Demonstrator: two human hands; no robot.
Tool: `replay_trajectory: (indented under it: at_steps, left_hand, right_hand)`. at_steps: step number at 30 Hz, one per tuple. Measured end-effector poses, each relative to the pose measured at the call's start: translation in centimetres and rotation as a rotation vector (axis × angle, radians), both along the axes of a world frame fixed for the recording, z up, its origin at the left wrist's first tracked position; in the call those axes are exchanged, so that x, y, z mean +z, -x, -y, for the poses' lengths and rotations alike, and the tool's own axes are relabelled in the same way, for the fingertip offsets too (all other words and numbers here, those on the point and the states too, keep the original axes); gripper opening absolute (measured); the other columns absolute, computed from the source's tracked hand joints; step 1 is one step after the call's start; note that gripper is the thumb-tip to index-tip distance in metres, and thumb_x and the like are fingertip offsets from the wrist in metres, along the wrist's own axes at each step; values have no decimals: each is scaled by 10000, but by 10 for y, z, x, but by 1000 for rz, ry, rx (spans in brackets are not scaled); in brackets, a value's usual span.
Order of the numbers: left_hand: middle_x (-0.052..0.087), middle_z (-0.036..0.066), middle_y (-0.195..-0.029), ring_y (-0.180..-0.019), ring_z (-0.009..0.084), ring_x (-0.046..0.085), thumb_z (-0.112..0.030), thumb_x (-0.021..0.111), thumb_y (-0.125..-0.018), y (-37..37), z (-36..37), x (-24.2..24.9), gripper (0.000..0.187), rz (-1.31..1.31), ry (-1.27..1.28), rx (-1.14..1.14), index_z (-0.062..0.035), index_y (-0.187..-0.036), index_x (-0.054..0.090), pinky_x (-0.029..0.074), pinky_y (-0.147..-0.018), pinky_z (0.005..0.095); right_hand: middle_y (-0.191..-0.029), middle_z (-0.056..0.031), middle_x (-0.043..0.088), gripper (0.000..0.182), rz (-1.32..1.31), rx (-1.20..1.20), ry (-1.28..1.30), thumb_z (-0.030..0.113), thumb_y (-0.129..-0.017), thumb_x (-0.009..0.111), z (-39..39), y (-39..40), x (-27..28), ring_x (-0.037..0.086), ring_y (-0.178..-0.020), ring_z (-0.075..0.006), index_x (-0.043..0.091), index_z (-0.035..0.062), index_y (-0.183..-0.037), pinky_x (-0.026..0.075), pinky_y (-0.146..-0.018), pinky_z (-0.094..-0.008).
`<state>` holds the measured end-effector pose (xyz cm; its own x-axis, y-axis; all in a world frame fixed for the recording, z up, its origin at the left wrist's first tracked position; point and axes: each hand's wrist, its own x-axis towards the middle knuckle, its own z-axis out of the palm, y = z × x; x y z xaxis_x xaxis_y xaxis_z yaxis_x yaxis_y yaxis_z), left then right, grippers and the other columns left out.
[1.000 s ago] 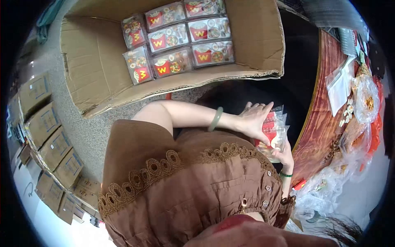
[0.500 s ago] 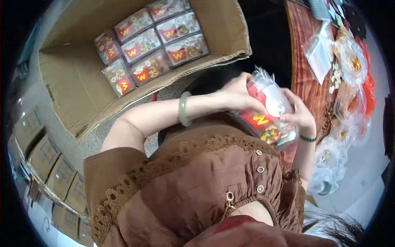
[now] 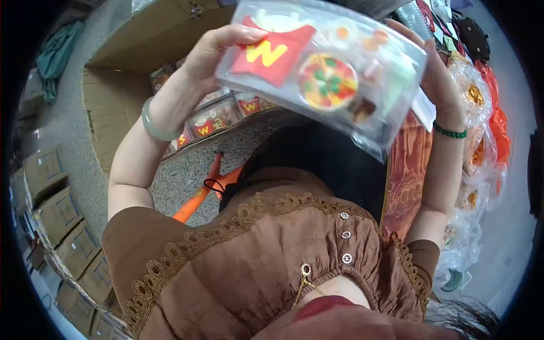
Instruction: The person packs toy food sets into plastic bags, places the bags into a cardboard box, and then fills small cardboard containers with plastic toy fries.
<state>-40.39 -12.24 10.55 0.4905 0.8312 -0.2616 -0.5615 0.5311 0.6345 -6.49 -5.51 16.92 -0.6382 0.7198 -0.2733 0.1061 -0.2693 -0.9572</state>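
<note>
Raised close to the camera is a clear plastic pack of toy food point(image 3: 328, 79), wide and tilted down to the right. Through its wrap show a red fries carton with a yellow W, a toy pizza and smaller blurred pieces. My left hand point(image 3: 207, 59), with a pale green bangle at the wrist, grips the pack's left end, thumb over the front. At the right end, my right hand point(image 3: 439, 82) holds it from the side, its fingers partly hidden behind the pack. Beyond lies an open cardboard box point(image 3: 116, 107) with several similar packs point(image 3: 209, 124) inside, partly covered by the raised one.
A reddish wood-grain table point(image 3: 405, 170) stands at the right, with bagged items point(image 3: 473, 147) beyond it. Several closed cartons point(image 3: 59, 215) line the left side. An orange object point(image 3: 195, 204) is on the speckled floor point(image 3: 221, 141).
Both hands have lifted the pack up and forward from near my lap toward the camera. It now faces me broadside, one hand at each end, hiding much of the box.
</note>
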Motion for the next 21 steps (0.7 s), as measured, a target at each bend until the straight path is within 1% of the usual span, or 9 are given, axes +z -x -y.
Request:
replay_trajectory:
  at_steps: [2, 4, 8, 10, 13, 17, 19, 20, 21]
  left_hand:
    - [631, 202, -1073, -909, 243, 677, -196, 618, -831, 45, -7, -20, 487, 22, 17, 50, 98, -1195, 480, 570, -849, 353]
    - [624, 203, -1097, -943, 250, 668, -213, 611, -841, 93, -7, -52, 487, -33, 21, 138, 94, -1197, 481, 558, -876, 367]
    - [633, 169, -1070, -931, 248, 656, -211, 645, -819, 133, 11, -119, 401, -130, 230, 335, 37, -1116, 539, 538, -874, 406]
    - [637, 140, -1037, -945, 242, 642, -215, 675, -799, 139, 19, -182, 350, -227, 325, 429, -10, -1061, 568, 525, -893, 400]
    - [633, 121, -1024, -964, 243, 629, -240, 692, -789, 116, 38, -251, 358, -252, 504, 465, -53, -1070, 571, 521, -888, 404]
    - [625, 111, -1095, -996, 266, 614, -287, 749, -739, 58, 56, -265, 508, -298, 744, 325, -82, -1157, 547, 493, -890, 448]
    - [615, 123, -1117, -1034, 262, 594, -307, 783, -703, 33, 71, -340, 590, -287, 659, 326, -58, -1178, 538, 481, -899, 429]
    - [533, 155, -1259, -1182, 273, 496, -349, 808, -681, 16, 74, -348, 748, -386, 643, 243, -25, -1265, 473, 413, -987, 419]
    - [533, 155, -1259, -1182, 273, 496, -349, 808, -681, 4, 76, -355, 748, -383, 645, 239, -25, -1265, 473, 413, -987, 419]
  right_hand:
    - [-1325, -110, 526, 634, 57, -55, -279, 500, -971, 409, -15, -37, -28, 537, -1177, -195, 372, 45, -1411, 421, -967, -315]
    - [-1341, -90, 522, 575, 103, -91, -192, 457, -1002, 344, -3, -57, -41, 532, -1190, -201, 366, 63, -1421, 392, -984, -314]
    - [-1342, -140, 515, 557, 177, -213, -20, 391, -1011, 367, 32, -87, -82, 530, -1194, -226, 335, 22, -1427, 391, -998, -336]
    - [-1341, -162, 510, 569, 158, -229, 36, 387, -1006, 381, 49, -102, -101, 528, -1198, -239, 327, 6, -1426, 386, -1007, -340]
    - [-1340, -185, 504, 581, 166, -271, 82, 385, -1002, 391, 71, -105, -114, 531, -1192, -254, 320, -4, -1427, 381, -1019, -362]
    - [-1360, -193, 482, 593, 161, -279, 76, 384, -997, 401, 80, -108, -120, 515, -1208, -255, 299, 1, -1437, 360, -1037, -380]
    - [-1367, -192, 475, 602, 149, -293, 92, 390, -994, 406, 82, -105, -118, 509, -1213, -250, 291, 4, -1442, 358, -1032, -369]
    - [-1372, -189, 471, 618, 165, -295, 90, 403, -989, 414, 81, -103, -118, 508, -1211, -242, 286, 5, -1444, 363, -1015, -351]
    - [-1376, -186, 467, 633, 185, -293, 93, 415, -984, 421, 81, -100, -118, 507, -1209, -234, 281, 6, -1446, 367, -999, -333]
